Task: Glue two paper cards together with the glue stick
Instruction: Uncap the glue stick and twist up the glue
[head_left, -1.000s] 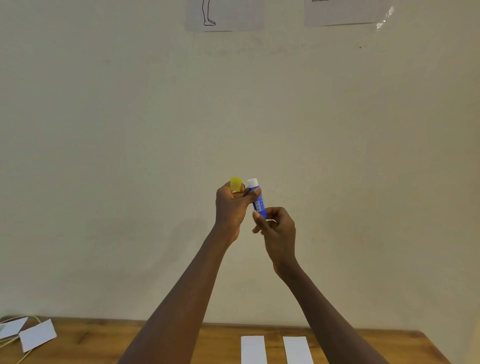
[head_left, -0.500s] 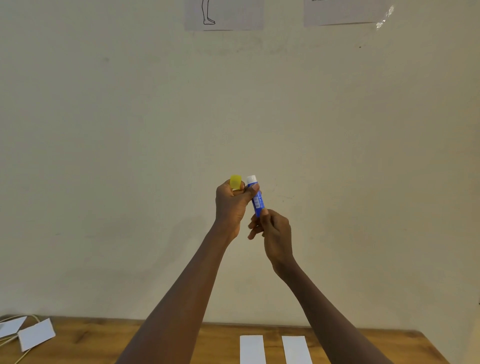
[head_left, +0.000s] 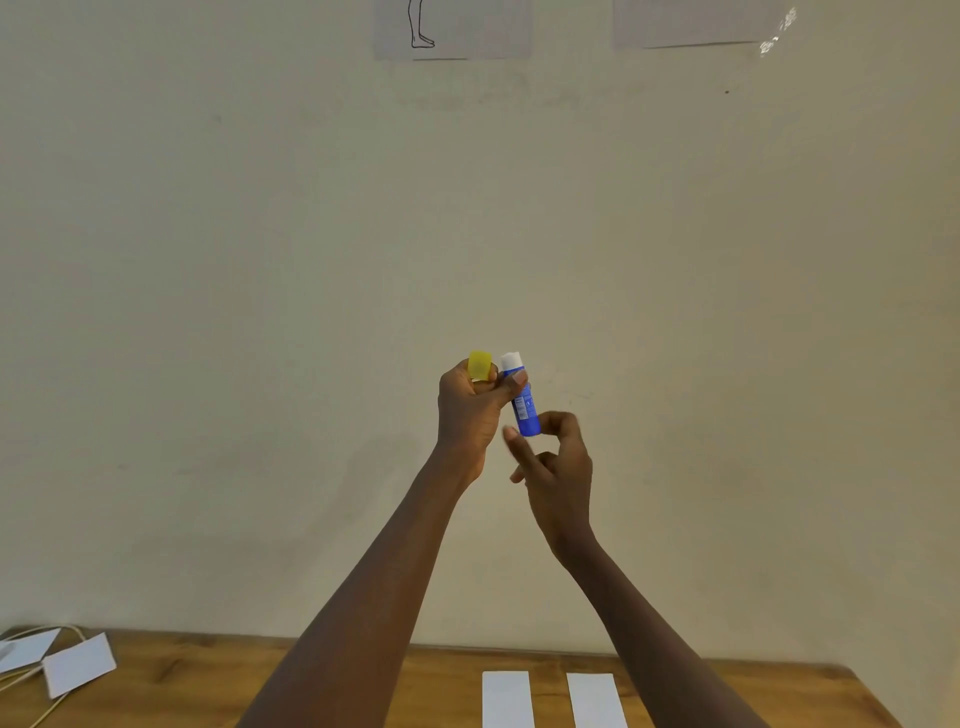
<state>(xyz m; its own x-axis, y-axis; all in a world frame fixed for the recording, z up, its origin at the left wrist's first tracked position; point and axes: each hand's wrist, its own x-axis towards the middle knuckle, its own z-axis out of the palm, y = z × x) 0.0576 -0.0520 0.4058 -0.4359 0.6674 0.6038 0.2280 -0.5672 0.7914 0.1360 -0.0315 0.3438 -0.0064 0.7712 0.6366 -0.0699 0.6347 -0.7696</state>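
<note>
Up at mid-frame, the left hand (head_left: 467, 410) is closed around two things at once: a yellow cap (head_left: 479, 365) sticking up from the top of the fist, and the blue glue stick (head_left: 522, 402), pinched near its top by the thumb. The stick stands nearly upright with its white glue tip (head_left: 511, 360) uncovered, just right of the cap. Just below it, the right hand (head_left: 558, 475) holds nothing firmly; its thumb and forefinger are loosely spread around the stick's bottom end, and whether they touch it I cannot tell. Both forearms rise from the bottom edge. Along the bottom of the frame runs a wooden table (head_left: 447, 686), with two white paper cards (head_left: 507, 699) lying side by side, apart, at lower centre-right. More white cards (head_left: 78, 662) and a pale cable (head_left: 47, 714) sit at lower left.
</note>
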